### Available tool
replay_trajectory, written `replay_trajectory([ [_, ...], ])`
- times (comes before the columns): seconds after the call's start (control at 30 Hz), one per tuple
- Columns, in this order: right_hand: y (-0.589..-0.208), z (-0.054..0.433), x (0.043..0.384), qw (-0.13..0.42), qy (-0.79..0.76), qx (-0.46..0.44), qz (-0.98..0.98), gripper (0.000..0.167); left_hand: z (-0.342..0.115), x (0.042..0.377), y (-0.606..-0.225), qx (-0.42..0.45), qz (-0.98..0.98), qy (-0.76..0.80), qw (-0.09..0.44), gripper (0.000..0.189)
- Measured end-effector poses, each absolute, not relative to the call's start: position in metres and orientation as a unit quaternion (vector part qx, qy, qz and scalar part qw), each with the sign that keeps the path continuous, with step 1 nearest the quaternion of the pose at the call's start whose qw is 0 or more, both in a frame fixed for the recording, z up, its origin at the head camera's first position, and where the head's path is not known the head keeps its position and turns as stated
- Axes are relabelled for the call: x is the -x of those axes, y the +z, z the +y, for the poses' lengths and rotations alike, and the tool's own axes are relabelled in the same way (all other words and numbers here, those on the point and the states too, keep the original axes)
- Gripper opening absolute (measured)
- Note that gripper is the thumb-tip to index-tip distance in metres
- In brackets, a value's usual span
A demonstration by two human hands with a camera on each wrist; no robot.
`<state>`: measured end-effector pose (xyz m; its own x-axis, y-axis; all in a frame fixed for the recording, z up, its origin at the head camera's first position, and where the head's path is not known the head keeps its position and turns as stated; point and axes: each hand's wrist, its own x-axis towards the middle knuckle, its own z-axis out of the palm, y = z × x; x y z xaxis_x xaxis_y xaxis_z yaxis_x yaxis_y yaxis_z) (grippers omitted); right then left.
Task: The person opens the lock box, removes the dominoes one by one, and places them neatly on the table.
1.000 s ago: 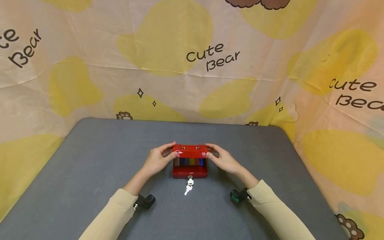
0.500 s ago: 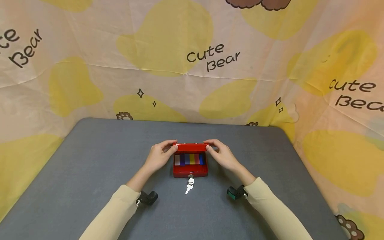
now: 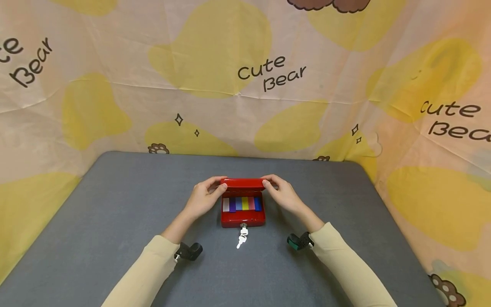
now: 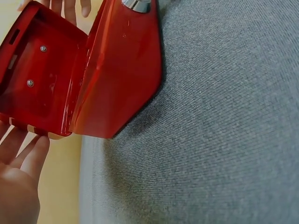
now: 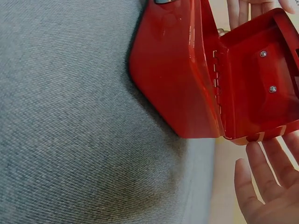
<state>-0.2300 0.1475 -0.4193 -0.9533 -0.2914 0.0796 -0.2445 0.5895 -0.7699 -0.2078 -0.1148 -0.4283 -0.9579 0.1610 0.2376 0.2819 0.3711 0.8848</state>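
Note:
A red metal cash box point(image 3: 243, 222) sits on the grey table, its hinged lid point(image 3: 243, 184) raised and tilted back. At the lid's left end my left hand point(image 3: 202, 198) holds it, thumb at the front and fingers behind. My right hand point(image 3: 284, 198) holds the right end the same way. Inside lie several coloured strips point(image 3: 245, 204), white, purple, blue, yellow and pink among them. Silver keys point(image 3: 243, 237) hang from the lock at the front. Both wrist views show the lid's inner face point(image 4: 37, 65) with two screws, and fingertips at its side edges.
The grey table point(image 3: 134, 221) spreads around the box on all sides. Behind it and at the sides hangs a cloth point(image 3: 215, 51) printed with yellow patches and lettering. A black wrist camera point(image 3: 189, 251) is strapped at the left sleeve, another point(image 3: 300, 241) at the right.
The lid has swung up and back from partly lowered, carried by both hands, which moved slightly away from me. More of the coloured strips shows. The box base and keys stayed almost in place.

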Motion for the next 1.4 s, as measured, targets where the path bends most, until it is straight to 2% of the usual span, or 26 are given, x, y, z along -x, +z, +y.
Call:
replay_trajectory([
  [0.47, -0.42, 0.146, 0.233, 0.028, -0.448, 0.148, 0.882, 0.038, -0.113, 0.212, -0.429, 0.108, -0.821, -0.558, 0.044, 0.04],
  [0.8, -0.423, 0.149, 0.231, 0.055, -0.48, 0.184, 0.856, 0.042, -0.115, 0.215, -0.429, 0.101, -0.827, -0.551, 0.045, 0.043],
  [1.1, -0.426, 0.15, 0.235, 0.039, -0.449, 0.181, 0.874, 0.038, -0.113, 0.218, -0.427, 0.084, -0.833, -0.545, 0.037, 0.044],
  [1.4, -0.427, 0.149, 0.244, 0.024, -0.434, 0.174, 0.883, 0.037, -0.111, 0.223, -0.43, 0.071, -0.841, -0.534, 0.053, 0.044],
])
